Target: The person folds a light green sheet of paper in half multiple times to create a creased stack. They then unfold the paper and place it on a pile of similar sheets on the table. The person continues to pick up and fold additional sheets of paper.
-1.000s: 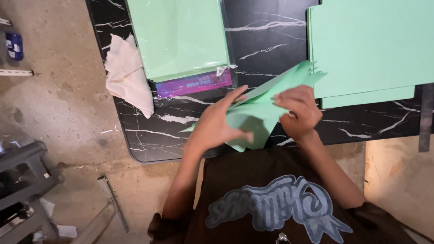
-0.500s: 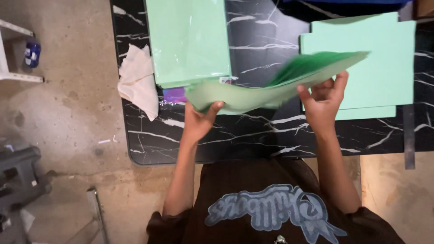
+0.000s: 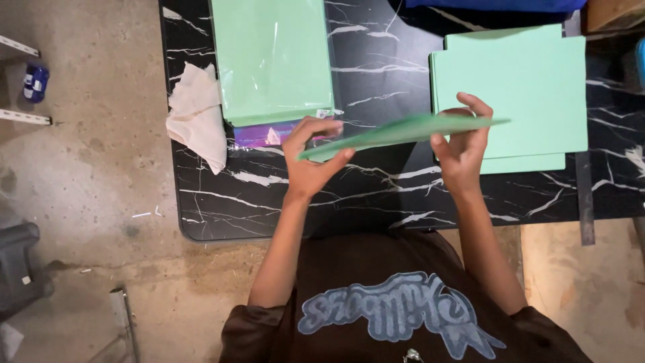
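Head view, looking down: nearest is the person's dark brown shirt, both forearms reaching out over the black marbled tabletop (image 3: 222, 202). The left hand (image 3: 310, 160) and right hand (image 3: 463, 144) hold a folded green paper sheet (image 3: 403, 131) between them, lifted above the tabletop and seen nearly edge-on. The left fingers (image 3: 322, 126) pinch the sheet's left end, thumb under and fingers over; the right fingers (image 3: 478, 106) curl over its right end with the thumb pressing from below. Beyond the sheet's right end, a stack of green paper (image 3: 524, 74) lies flat on the tabletop. Beyond its left end lies a clear plastic packet of green paper (image 3: 272, 57), its purple strip (image 3: 262, 134) nearest the left hand. Left of the packet rests a crumpled cream cloth (image 3: 198, 114).
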